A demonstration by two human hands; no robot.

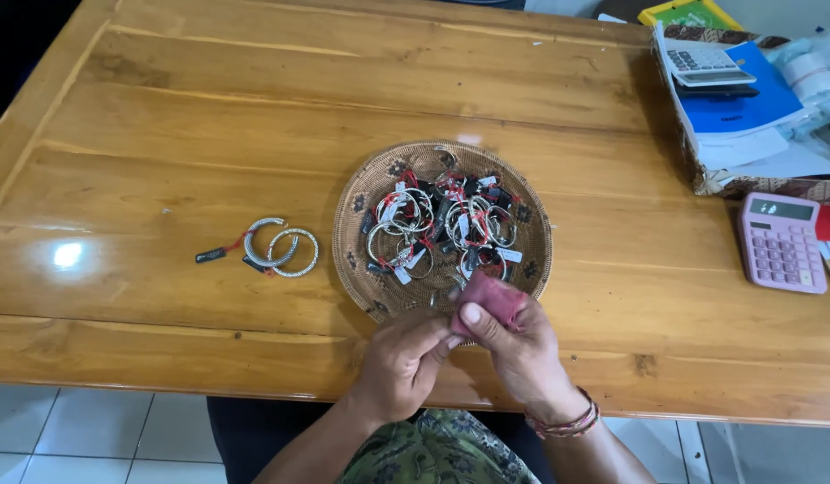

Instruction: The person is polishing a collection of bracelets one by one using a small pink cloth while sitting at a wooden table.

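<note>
Both my hands meet at the near edge of a round woven tray [354, 208] on a wooden table. My right hand [514, 345] grips a small dusky-pink cloth [494, 296], thumb pressed on it. My left hand [404, 357] pinches something small against that cloth; a thin silver piece shows between the fingers, mostly hidden. The tray holds several silver bangles [406, 208] with red strings and small black and white tags. Two more silver bangles [280, 248] with a black tag lie on the table to the tray's left.
A pink calculator [781, 242] lies at the right. Behind it stands a patterned box [715, 184] holding a grey calculator [702, 61], a blue booklet and papers. The table's near edge [164, 381] runs above a white tiled floor.
</note>
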